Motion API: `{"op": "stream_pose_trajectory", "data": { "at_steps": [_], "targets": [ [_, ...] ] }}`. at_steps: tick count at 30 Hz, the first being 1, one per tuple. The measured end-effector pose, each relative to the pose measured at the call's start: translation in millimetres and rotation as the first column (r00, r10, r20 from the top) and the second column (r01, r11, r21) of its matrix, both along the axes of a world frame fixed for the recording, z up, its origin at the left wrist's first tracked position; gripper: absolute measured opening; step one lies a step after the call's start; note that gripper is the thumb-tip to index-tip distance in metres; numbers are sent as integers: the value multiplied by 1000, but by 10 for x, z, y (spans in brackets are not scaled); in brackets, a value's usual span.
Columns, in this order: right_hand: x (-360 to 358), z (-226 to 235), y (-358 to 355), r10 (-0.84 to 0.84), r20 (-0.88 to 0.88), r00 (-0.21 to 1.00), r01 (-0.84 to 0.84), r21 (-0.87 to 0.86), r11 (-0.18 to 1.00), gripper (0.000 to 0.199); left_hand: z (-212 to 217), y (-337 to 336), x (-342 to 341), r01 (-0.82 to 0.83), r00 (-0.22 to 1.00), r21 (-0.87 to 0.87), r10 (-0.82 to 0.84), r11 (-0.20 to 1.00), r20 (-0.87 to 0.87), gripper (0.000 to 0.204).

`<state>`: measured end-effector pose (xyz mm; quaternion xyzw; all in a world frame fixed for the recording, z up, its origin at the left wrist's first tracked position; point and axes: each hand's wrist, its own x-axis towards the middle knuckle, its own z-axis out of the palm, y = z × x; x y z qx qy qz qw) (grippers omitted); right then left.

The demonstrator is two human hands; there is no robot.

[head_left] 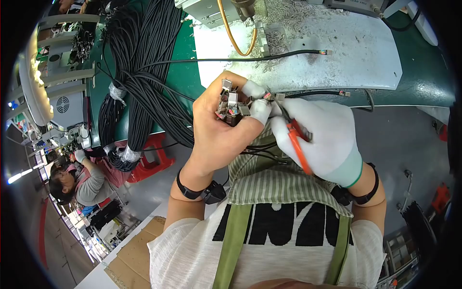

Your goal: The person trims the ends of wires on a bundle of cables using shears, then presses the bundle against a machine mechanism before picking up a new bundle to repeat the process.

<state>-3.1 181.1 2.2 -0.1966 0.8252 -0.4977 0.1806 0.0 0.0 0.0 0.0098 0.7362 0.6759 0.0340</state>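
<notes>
My left hand [211, 120] is bare except for white covers on the thumb and forefinger. It is closed around a bunch of black cables whose metal connectors [233, 98] stick up from the palm. Thumb and forefinger pinch one cable end with small coloured wires [268, 96]. My right hand [322, 135], in a white glove with a green cuff, grips red-handled pliers [299, 147] close to that pinched end. The fingers partly hide the jaws, so I cannot tell whether they touch a wire. Two other cable ends [327, 52] [344, 93] lie on the white board.
Thick bundles of black cable [144, 86] cover the green bench's left part. A machine [211, 12] with a yellow tube [254, 38] stands over the white board [380, 62], littered with metal bits. Red stools [156, 159] and a co-worker [86, 183] are at left.
</notes>
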Motion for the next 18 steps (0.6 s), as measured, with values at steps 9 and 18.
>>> {"op": "stream_pose_trajectory", "data": {
  "at_steps": [9, 18],
  "targets": [
    [54, -108, -31, -69, -433, 899, 168, 194, 966, 19, 34, 31, 4, 11, 996, -79, -5, 997, 86, 15],
    [42, -230, 40, -112, -611, 784, 252, 148, 956, 21, 9, 78, -15, 34, 970, 129, -64, 991, 235, 13]
  ]
}}
